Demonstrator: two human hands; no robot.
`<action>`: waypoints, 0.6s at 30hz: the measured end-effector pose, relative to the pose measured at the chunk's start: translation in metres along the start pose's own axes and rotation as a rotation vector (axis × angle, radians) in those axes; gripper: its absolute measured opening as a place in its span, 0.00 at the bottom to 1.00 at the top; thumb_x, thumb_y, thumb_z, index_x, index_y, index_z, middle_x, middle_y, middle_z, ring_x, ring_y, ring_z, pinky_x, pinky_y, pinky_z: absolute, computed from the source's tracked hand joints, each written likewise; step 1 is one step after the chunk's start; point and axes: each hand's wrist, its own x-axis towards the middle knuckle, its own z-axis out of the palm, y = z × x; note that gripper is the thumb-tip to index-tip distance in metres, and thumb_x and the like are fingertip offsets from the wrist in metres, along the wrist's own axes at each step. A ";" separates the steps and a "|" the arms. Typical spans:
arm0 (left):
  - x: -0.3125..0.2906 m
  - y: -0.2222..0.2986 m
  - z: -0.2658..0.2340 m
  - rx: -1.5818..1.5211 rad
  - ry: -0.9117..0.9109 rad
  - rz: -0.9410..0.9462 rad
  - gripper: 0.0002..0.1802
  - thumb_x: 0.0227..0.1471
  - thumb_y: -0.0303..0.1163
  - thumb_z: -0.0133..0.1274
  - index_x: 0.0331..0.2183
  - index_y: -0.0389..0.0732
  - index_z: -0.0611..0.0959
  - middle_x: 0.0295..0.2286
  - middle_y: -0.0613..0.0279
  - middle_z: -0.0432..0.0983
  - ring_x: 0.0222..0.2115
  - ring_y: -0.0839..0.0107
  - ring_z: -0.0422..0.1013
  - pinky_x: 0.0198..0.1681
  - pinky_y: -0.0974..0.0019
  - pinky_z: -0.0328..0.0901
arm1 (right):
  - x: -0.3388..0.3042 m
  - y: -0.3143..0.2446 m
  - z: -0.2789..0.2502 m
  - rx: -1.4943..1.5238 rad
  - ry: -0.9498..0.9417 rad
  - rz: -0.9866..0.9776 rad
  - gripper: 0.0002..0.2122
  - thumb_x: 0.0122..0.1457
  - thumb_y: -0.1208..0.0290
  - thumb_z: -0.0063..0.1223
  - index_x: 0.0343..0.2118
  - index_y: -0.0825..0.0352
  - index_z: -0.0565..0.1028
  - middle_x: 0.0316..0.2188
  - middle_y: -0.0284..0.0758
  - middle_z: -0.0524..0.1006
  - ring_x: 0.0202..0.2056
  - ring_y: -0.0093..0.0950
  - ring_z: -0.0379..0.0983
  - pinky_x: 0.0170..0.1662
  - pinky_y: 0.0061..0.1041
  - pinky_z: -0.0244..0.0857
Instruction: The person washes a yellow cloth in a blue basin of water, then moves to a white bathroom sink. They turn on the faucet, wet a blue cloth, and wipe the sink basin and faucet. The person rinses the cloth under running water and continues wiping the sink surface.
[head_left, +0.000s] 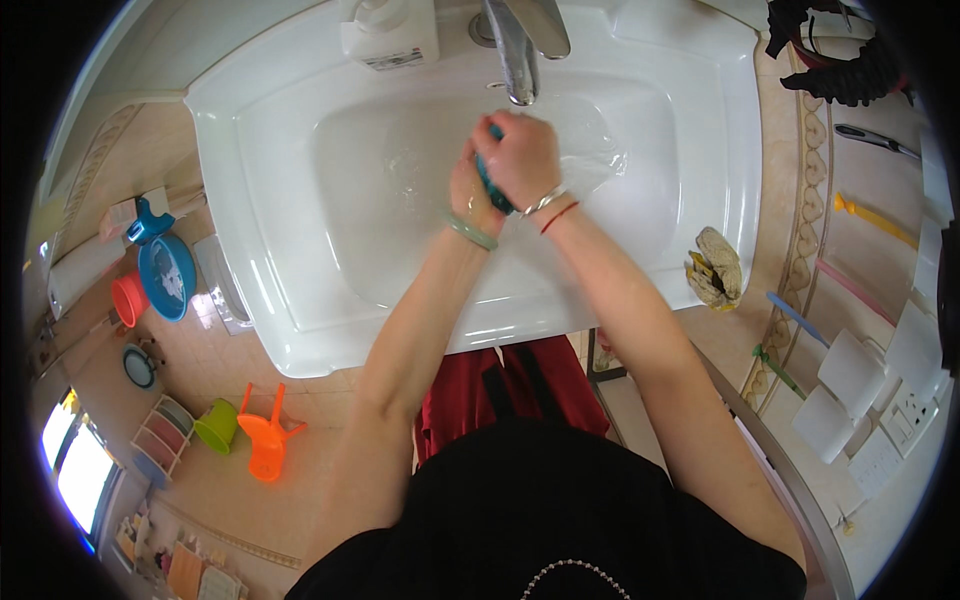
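My right hand is closed over a dark teal, wet-looking thing, perhaps a cloth. From the other side my left hand presses against it, fingers mostly hidden behind the right. Both hands meet over the basin of a white sink, just below the spout of a chrome faucet. Water spreads over the basin to the right of them. Around my left wrist is a pale green bangle; my right wrist has a silver bangle and a red string.
A white pump bottle stands on the sink's back ledge. On the right rim lies a crumpled beige and yellow cloth. Blue basin, red bucket, green bucket and orange stool are on the left.
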 end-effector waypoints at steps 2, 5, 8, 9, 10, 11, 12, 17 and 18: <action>-0.010 0.001 0.013 0.088 0.208 0.036 0.13 0.56 0.41 0.45 0.25 0.44 0.74 0.24 0.69 0.68 0.26 0.78 0.66 0.26 0.72 0.60 | 0.009 0.024 -0.003 -0.045 -0.021 0.074 0.10 0.52 0.66 0.52 0.21 0.67 0.74 0.22 0.42 0.75 0.25 0.44 0.71 0.27 0.38 0.65; -0.018 0.009 0.013 0.264 0.186 0.142 0.14 0.55 0.42 0.45 0.25 0.45 0.74 0.24 0.71 0.68 0.25 0.79 0.65 0.26 0.73 0.60 | 0.004 0.064 0.005 -0.148 -0.073 0.164 0.12 0.55 0.61 0.48 0.24 0.64 0.76 0.25 0.41 0.76 0.29 0.45 0.73 0.32 0.42 0.67; -0.016 0.017 -0.002 0.294 0.116 0.092 0.12 0.56 0.44 0.49 0.33 0.45 0.76 0.32 0.69 0.70 0.37 0.73 0.68 0.45 0.66 0.64 | -0.002 0.088 0.005 -0.228 -0.033 0.239 0.15 0.59 0.57 0.45 0.27 0.64 0.76 0.27 0.44 0.75 0.31 0.46 0.72 0.35 0.41 0.67; -0.017 0.023 -0.007 0.286 0.114 0.073 0.14 0.56 0.44 0.49 0.38 0.46 0.75 0.35 0.67 0.69 0.41 0.71 0.66 0.48 0.61 0.62 | 0.000 0.096 -0.001 -0.240 -0.139 0.349 0.15 0.60 0.56 0.45 0.36 0.63 0.75 0.35 0.45 0.74 0.37 0.46 0.71 0.37 0.41 0.67; -0.019 0.032 -0.010 0.277 0.107 0.059 0.16 0.56 0.45 0.50 0.42 0.46 0.74 0.38 0.66 0.68 0.44 0.69 0.65 0.51 0.56 0.60 | -0.001 0.099 -0.004 -0.255 -0.082 0.260 0.14 0.60 0.57 0.46 0.39 0.62 0.74 0.38 0.44 0.73 0.39 0.45 0.70 0.38 0.41 0.67; -0.021 0.039 -0.011 0.268 0.100 0.045 0.20 0.56 0.46 0.50 0.47 0.47 0.73 0.42 0.65 0.67 0.48 0.67 0.63 0.54 0.51 0.58 | -0.006 0.101 -0.006 -0.269 -0.024 0.172 0.14 0.60 0.57 0.47 0.42 0.61 0.72 0.40 0.43 0.71 0.41 0.45 0.69 0.38 0.42 0.67; -0.020 0.044 -0.010 0.273 0.124 0.018 0.23 0.56 0.47 0.50 0.50 0.48 0.70 0.44 0.64 0.64 0.50 0.65 0.61 0.55 0.46 0.55 | -0.012 0.103 -0.007 -0.283 0.034 0.085 0.15 0.59 0.58 0.48 0.45 0.60 0.71 0.43 0.43 0.70 0.43 0.44 0.68 0.39 0.42 0.68; -0.016 0.037 -0.018 0.285 0.167 -0.007 0.30 0.56 0.50 0.49 0.57 0.52 0.64 0.52 0.64 0.56 0.56 0.59 0.55 0.56 0.31 0.48 | -0.037 0.096 0.002 -0.553 -0.373 -0.020 0.17 0.55 0.71 0.52 0.48 0.63 0.68 0.46 0.41 0.68 0.45 0.45 0.67 0.47 0.37 0.66; -0.013 0.031 -0.018 0.322 0.164 -0.009 0.30 0.56 0.49 0.50 0.56 0.52 0.64 0.52 0.64 0.57 0.55 0.59 0.56 0.56 0.32 0.48 | -0.037 0.100 0.009 -0.425 -0.259 0.081 0.16 0.55 0.72 0.52 0.47 0.63 0.69 0.44 0.41 0.69 0.44 0.45 0.67 0.45 0.37 0.66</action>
